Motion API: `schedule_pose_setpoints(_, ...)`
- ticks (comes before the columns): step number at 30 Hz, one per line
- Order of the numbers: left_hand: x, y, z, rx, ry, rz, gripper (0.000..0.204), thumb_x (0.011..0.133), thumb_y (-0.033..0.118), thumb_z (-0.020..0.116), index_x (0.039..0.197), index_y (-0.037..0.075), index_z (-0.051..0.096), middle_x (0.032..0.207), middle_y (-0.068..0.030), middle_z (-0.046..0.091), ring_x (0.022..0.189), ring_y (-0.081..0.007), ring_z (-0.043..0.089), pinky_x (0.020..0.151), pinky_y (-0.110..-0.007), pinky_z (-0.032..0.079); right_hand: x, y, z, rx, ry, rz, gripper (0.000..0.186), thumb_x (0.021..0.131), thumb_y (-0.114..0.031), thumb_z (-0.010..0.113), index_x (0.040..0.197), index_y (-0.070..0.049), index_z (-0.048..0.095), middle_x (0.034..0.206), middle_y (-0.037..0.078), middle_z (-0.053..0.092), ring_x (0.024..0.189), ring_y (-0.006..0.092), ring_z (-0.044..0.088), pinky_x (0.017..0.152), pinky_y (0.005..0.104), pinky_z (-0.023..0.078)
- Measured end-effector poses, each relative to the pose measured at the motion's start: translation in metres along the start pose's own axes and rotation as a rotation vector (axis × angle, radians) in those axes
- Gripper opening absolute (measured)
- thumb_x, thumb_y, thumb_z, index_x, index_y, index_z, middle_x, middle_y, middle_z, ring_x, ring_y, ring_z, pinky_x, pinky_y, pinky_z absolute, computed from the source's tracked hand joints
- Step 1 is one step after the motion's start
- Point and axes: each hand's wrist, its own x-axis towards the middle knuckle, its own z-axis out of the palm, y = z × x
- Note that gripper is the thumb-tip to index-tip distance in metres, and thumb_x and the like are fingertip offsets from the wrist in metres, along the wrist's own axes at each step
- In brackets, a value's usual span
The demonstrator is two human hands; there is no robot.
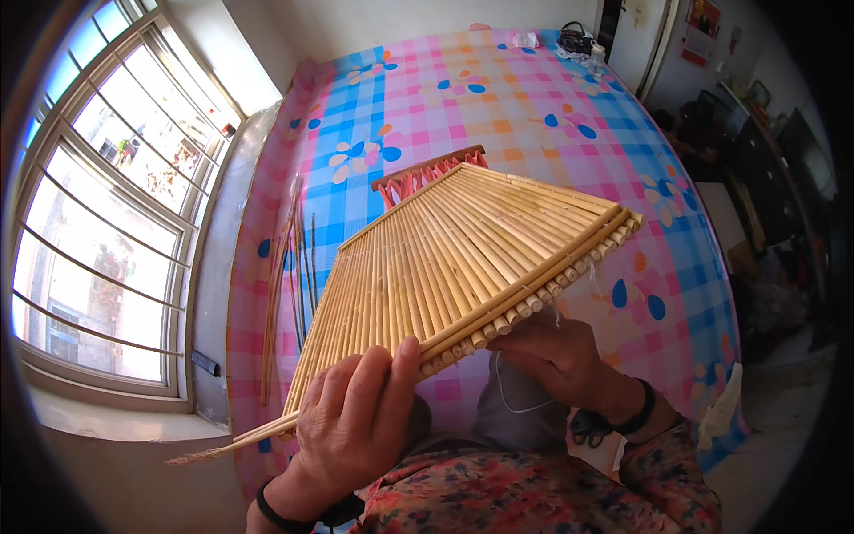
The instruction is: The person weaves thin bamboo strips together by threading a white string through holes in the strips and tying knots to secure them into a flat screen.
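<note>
A mat of pale yellow plant stalks [436, 258], laid side by side, tilts up in front of me above my lap. A double row of stalks with cut ends runs along its near right edge. My left hand [351, 414] grips the near left corner, fingers lying on top and the thumb side hidden beneath. Two thin stalks stick out to the left of that hand. My right hand [556, 356] is closed at the underside of the near right edge, its fingertips hidden by the mat. A thin white thread [503, 383] loops down beside my right hand.
Behind the mat stands a dark red wooden rack [427, 173] on a checked, flowered bed cover [534, 80]. Loose thin stalks [283, 285] lie to the left. A barred window [107, 222] with a sill is at far left. A black bag [576, 40] sits at the back right.
</note>
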Motion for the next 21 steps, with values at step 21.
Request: schedule_pose_setpoints(21, -0.003, -0.007, 0.002, -0.174, -0.015, -0.022, 0.047, 0.074, 0.004, 0.064, 0.120, -0.005, 0.059, 0.094, -0.0113, 0.058, 0.079, -0.0234, 0.061, 0.065, -0.035, 0.049, 0.003, 0.000, 0.004, -0.113, -0.096, -0.037, 0.019, 0.086, -0.006, 0.066, 0.105, -0.003, 0.068, 0.098, 0.015, 0.068, 0.086, 0.0317, 0.067, 0.074, 0.0380, 0.053)
